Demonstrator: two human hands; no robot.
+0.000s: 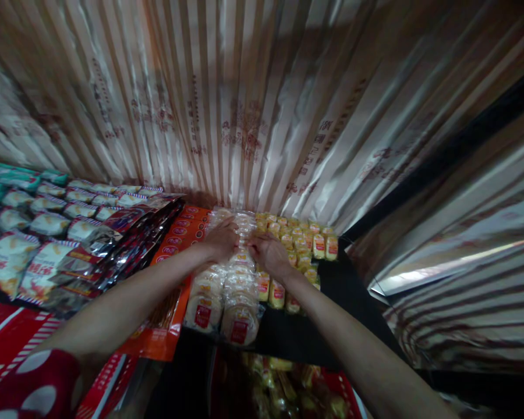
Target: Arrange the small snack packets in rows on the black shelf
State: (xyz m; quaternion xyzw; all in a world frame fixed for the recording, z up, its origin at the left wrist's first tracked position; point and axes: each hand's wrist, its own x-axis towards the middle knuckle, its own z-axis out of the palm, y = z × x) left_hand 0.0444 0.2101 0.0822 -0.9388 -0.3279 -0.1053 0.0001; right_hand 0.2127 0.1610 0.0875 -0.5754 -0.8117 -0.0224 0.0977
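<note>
Clear-wrapped round pastries (241,320) with red and yellow labels lie in two long rows on a black surface, overlapping from front to back. Over the back part of these rows is my left hand (222,240), its fingers curled down onto a clear wrapper. Just to its right, my right hand (271,254) reaches in from the other side. Its fingers are bent and closed on a clear-wrapped pastry in the right row. The two hands face each other, a small gap apart. Blur hides the exact fingertip contact.
Small yellow packets (318,247) stand in rows on the right. To the left are flat orange packs (168,334), dark shiny bags (126,250) and white snack bags (48,224). A red box of gold-wrapped pieces (327,381) is in front. Pleated printed sheeting (244,105) rises behind.
</note>
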